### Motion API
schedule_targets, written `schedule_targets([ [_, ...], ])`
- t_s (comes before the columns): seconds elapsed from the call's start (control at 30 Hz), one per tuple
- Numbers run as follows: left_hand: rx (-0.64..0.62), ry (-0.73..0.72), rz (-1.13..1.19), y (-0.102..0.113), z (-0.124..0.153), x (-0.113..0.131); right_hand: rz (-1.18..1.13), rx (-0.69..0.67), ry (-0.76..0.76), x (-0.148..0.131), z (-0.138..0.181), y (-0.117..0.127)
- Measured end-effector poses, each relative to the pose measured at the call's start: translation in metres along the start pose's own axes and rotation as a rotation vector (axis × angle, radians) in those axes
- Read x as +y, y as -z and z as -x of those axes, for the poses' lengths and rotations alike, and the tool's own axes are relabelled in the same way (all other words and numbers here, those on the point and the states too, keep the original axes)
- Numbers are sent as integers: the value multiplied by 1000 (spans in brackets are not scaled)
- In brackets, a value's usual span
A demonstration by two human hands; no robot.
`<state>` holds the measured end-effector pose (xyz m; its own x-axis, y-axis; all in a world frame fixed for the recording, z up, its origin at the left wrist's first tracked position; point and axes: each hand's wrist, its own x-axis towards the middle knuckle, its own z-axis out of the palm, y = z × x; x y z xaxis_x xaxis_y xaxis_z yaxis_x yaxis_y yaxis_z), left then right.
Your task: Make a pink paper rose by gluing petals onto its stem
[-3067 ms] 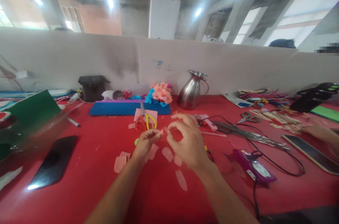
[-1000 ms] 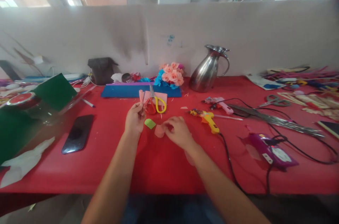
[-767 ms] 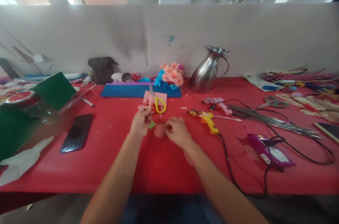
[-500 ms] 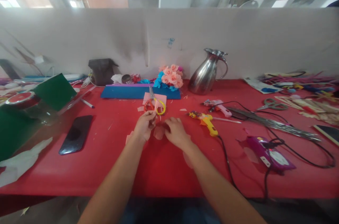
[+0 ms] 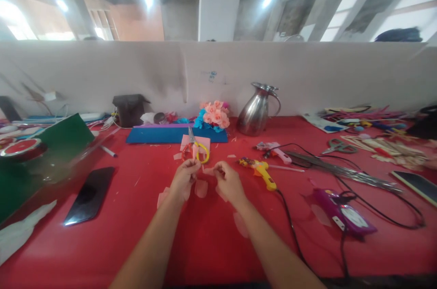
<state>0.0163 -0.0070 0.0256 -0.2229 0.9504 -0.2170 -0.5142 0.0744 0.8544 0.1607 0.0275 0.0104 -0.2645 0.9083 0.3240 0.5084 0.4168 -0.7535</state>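
Observation:
My right hand (image 5: pixel 229 183) pinches a pink paper petal (image 5: pixel 209 171) between thumb and fingertips, its free end pointing toward the other hand. Just left of it, my left hand (image 5: pixel 184 178) is closed in a pinch; what sits in its fingertips is too small to make out. A loose pink petal (image 5: pixel 201 189) lies on the red table between the wrists, with several more around the forearms. Beyond my fingers, scissors (image 5: pixel 202 152) with yellow and orange handles rest on a square of pink paper (image 5: pixel 205 140).
A yellow glue gun (image 5: pixel 264 174) and a pink one (image 5: pixel 280 154) lie to the right, their cables trailing past a purple power strip (image 5: pixel 344 214). Behind stand a steel jug (image 5: pixel 254 114) and paper flowers (image 5: pixel 215 115). A phone (image 5: pixel 90 193) lies at left.
My right hand has lifted from the petal on the table and now holds a petal near my left hand. The view has tilted up slightly.

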Motion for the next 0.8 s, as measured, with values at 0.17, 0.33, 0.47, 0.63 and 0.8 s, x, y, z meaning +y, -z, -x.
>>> schedule_targets([
  [0.17, 19, -20, -111, -7, 5, -1, -57, 35, -47, -1, 1, 4],
  [0.33, -38, -27, -127, -10, 8, -4, -64, 58, -81, -3, 5, 6],
  [0.47, 15, -65, -194, -8, 3, -13, -62, 34, -75, -6, 6, 8],
  [0.63, 70, -62, -269, -2, -7, -26, -24, 136, -92, 8, -1, 48],
  [0.8, 102, -37, -443, 2, -15, -33, 245, 142, -507, 48, -7, 104],
])
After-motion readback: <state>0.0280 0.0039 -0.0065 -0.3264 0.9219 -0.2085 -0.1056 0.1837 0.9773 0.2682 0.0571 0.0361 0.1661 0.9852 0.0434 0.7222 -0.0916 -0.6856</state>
